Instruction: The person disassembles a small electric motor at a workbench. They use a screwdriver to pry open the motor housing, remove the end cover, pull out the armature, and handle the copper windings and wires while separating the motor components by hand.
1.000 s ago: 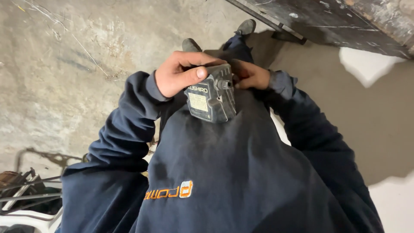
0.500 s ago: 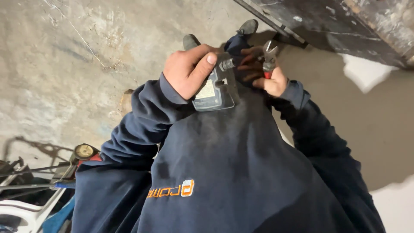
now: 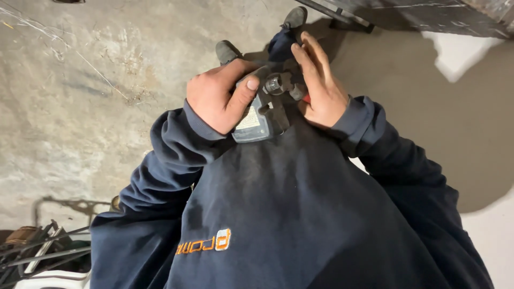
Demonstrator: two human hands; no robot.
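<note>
I'm looking straight down over a dark navy sweatshirt (image 3: 300, 214) with an orange chest logo, which is filling most of the head view; under it a rough concrete floor (image 3: 80, 96) is running out to a dark metal frame (image 3: 417, 13) along the top edge, and a tangle of dark rods and tools (image 3: 37, 251) is sitting at the lower left, well apart from the work. Two shoes are showing past the hands, toes pointing away. The thing in hand is a small grey device (image 3: 262, 115) with a pale label on its face, held against the chest between both hands. My left hand (image 3: 219, 99) is wrapping closed around its left side, thumb pressing across the top edge of the label. My right hand (image 3: 318, 88) is lying against the right side with fingers stretched out flat, not curled; something red is peeking out under its palm, too hidden to name. On top of the device a black knob fitting (image 3: 276, 84) is standing between the two thumbs. Progress, as a judgement only: the device is up and steadied, the knob is looking seated, the casing is looking closed; I can't tell whether the knob is tight or loose, so I'm counting that part as open.
</note>
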